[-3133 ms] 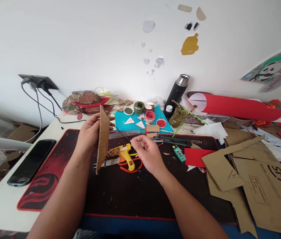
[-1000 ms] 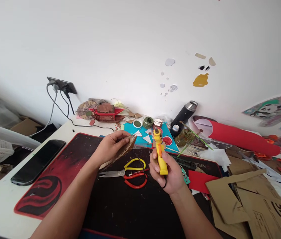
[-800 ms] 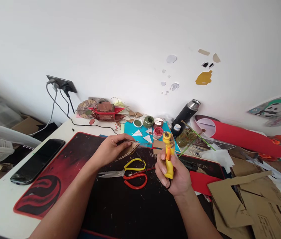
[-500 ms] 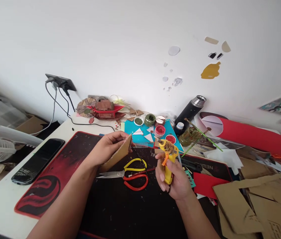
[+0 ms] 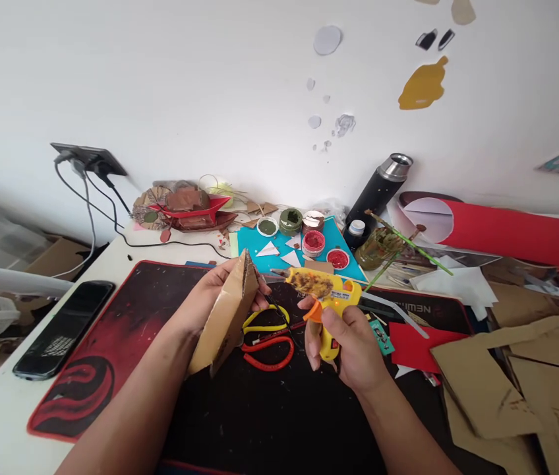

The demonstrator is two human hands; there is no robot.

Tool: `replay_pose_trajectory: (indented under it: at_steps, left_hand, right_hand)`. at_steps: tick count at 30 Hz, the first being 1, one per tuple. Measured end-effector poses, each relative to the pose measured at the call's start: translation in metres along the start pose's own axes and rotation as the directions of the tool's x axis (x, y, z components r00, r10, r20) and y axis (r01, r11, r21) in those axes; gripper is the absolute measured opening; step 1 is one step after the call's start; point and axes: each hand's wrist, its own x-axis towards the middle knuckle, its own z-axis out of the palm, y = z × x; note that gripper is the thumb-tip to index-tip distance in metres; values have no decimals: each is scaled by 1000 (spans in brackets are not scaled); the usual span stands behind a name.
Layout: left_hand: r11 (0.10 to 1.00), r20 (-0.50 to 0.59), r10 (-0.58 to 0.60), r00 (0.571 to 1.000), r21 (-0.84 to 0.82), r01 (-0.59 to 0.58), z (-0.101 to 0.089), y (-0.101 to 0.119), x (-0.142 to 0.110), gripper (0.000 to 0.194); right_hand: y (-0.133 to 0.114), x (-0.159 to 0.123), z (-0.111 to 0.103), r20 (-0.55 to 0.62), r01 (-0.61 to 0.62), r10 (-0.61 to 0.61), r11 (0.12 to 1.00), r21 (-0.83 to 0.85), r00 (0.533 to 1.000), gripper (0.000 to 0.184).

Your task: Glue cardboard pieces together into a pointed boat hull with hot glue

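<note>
A folded brown cardboard piece (image 5: pixel 224 315) is held up by my left hand (image 5: pixel 213 290), its fingers partly hidden behind the card. My right hand (image 5: pixel 346 343) grips a yellow hot glue gun (image 5: pixel 316 284) by the handle, with fingers by the orange trigger. The gun's nozzle points left toward the cardboard, a small gap away from it. A clear glue stick (image 5: pixel 403 313) sticks out of its back end. Below and between the hands, scissors (image 5: pixel 269 353) with red and yellow handles lie on the black and red desk mat (image 5: pixel 279 422); their blades are hidden behind the cardboard.
Open paint pots (image 5: pixel 314 243) stand on a blue sheet (image 5: pixel 247 245) at the back. A black thermos (image 5: pixel 378 188) and a jar with brushes (image 5: pixel 378 251) are right of them. Cardboard scraps (image 5: pixel 487 389) pile up at right. A phone (image 5: pixel 64 330) lies left; a small model boat (image 5: pixel 195 208) sits behind.
The glue gun has turned from facing forward to pointing left at the cardboard. My left hand has tilted the cardboard, showing more of its folded face. The camera view has shifted slightly.
</note>
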Motion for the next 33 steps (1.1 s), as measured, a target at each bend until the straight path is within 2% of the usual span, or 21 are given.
replay_pose_trajectory:
  at_steps: [7, 11, 17, 19, 23, 25, 29, 33]
  left_hand:
    - [999, -49, -40, 998, -1, 40, 4, -3, 2, 33]
    - [998, -25, -58, 998, -18, 57, -3, -6, 0, 33]
    - [986, 79, -81, 994, -138, 91, -17, -17, -2, 19]
    - [981, 138, -48, 989, -178, 73, -20, -19, 1, 14]
    - [969, 306, 13, 952, -238, 63, -19, -19, 6, 18]
    - [965, 335, 20, 942, -254, 70, -18, -19, 5, 17]
    - [963, 293, -13, 956, -253, 91, -16, -21, -2, 17]
    - [970, 206, -92, 974, -201, 134, -11, -18, -5, 35]
  right_hand:
    - [-1, 1, 6, -120, 22, -43, 984, -176, 992, 48]
    - [-4, -1, 9, -119, 7, -35, 973, -229, 992, 52]
    - [-3, -6, 15, -97, -7, -19, 965, -264, 995, 56]
    - [-3, -7, 16, -98, -12, -14, 965, -263, 995, 59]
    - [-5, -8, 16, -55, -33, 22, 975, -222, 998, 59]
    - [-5, -8, 17, -27, -43, 39, 979, -198, 999, 58]
    - [-6, -10, 20, -4, -34, 34, 982, -185, 999, 56]
    - [-3, -11, 18, 62, -51, 57, 994, -92, 996, 56]
